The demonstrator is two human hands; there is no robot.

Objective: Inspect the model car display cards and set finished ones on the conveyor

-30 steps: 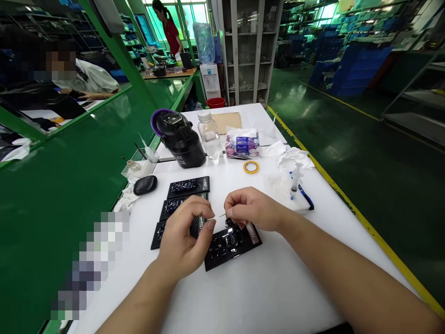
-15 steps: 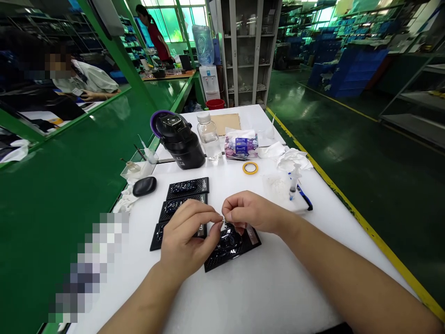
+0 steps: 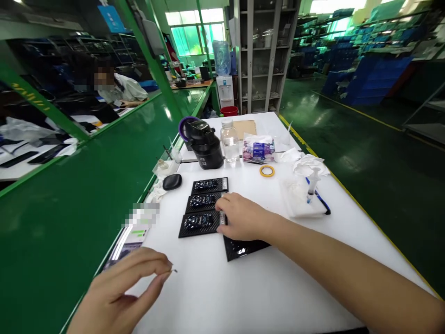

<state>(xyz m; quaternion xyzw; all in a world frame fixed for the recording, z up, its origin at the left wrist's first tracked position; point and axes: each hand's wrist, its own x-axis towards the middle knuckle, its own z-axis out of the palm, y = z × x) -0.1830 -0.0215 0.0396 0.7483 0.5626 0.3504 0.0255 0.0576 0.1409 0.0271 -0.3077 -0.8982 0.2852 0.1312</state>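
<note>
My left hand (image 3: 128,283) is near the front left of the white table, with thumb and forefinger pinched on a tiny thin piece (image 3: 174,271) with a dark tip. My right hand (image 3: 241,215) reaches over the label end of the nearest plate (image 3: 194,229) in a column of three black textured plates. Its thumb and forefinger are apart, and whether they touch that plate cannot be made out. Glossy car-shaped parts sit on the three plates. Beneath my right hand and wrist lies another black plate (image 3: 239,253), largely hidden and set at an angle.
Behind the plates stand a black jug (image 3: 206,150), a clear bottle (image 3: 230,144) and a tissue pack (image 3: 257,150). Yellow tape (image 3: 267,171) lies mid-table. On the right are a syringe (image 3: 313,185) and a blue cutter (image 3: 323,203). A black case (image 3: 172,182) rests left. A co-worker sits beyond.
My hands have separated. The left, pinching the tiny piece, has moved left and toward me; the right now lies over the label end of the nearest column plate. The view has shifted.
</note>
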